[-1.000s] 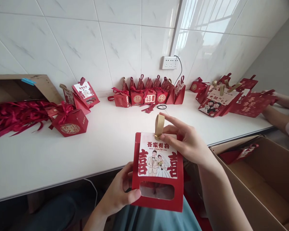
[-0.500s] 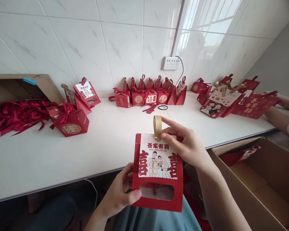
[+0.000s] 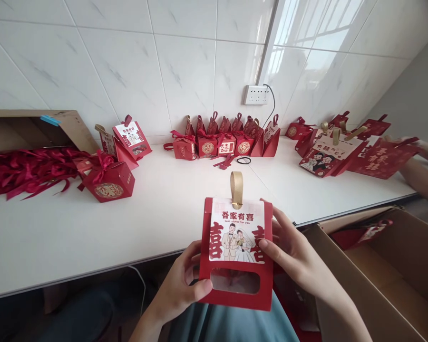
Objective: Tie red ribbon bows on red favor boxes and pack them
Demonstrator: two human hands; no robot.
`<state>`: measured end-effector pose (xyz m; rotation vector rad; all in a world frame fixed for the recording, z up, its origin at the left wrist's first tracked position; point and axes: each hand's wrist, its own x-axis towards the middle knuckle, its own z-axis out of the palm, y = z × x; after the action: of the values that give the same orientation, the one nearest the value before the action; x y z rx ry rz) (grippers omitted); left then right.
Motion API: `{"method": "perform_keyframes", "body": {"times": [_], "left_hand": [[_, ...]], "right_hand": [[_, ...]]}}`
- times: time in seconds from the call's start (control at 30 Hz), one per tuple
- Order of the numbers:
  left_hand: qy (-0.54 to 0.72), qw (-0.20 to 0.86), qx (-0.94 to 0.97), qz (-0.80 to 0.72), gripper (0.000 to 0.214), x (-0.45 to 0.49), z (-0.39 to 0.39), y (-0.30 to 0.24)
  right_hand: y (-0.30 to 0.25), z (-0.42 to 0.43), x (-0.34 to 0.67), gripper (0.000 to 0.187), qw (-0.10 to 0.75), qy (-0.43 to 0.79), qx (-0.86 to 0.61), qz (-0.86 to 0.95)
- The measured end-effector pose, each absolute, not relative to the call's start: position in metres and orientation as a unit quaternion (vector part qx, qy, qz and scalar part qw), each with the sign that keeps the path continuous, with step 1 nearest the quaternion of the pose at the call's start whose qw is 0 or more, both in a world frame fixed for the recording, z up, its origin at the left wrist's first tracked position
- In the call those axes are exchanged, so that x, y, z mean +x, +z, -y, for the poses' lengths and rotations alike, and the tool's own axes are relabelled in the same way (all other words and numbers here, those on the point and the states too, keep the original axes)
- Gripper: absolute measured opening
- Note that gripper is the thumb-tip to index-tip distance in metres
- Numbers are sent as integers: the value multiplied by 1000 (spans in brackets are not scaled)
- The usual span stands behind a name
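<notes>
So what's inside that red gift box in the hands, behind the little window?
Through the window of the red gift box only a dim reddish interior shows; nothing inside can be identified. The printed front covers the rest.

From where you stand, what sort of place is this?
Likely a home counter turned packing bench: red gift boxes line the white counter by the tiled wall, red ribbons lie heaped at left, and a cardboard box stands open at right.

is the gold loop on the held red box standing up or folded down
Standing up: the gold loop rises above the top edge of the red box.
</notes>
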<state>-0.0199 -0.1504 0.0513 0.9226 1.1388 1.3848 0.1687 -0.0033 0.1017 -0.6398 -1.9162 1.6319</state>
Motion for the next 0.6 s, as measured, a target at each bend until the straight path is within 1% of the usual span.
{"method": "perform_keyframes", "body": {"times": [0.03,0.1,0.2,0.3,0.4,0.47,0.6], "left_hand": [[594,518,378,-485,64,-17,149,52],[636,460,358,-505,69,-7,144,54],[691,320,364,-537,73,13,135,62],[685,189,463,-529,82,29,126,71],[643,136,572,-491,88,35,120,79],[631,123,599,-477,87,34,118,82],[656,124,568,-482,86,30,116,82]], "right_hand": [[96,4,171,56,279,613,-244,698],[82,2,175,47,327,637,-253,651],[58,-9,177,43,407,685,-238,556],[44,-16,175,41,430,714,-211,510],[42,-17,174,38,437,720,-230,488],[44,-15,173,41,432,723,-237,484],[46,-14,173,67,417,730,-195,505]]}}
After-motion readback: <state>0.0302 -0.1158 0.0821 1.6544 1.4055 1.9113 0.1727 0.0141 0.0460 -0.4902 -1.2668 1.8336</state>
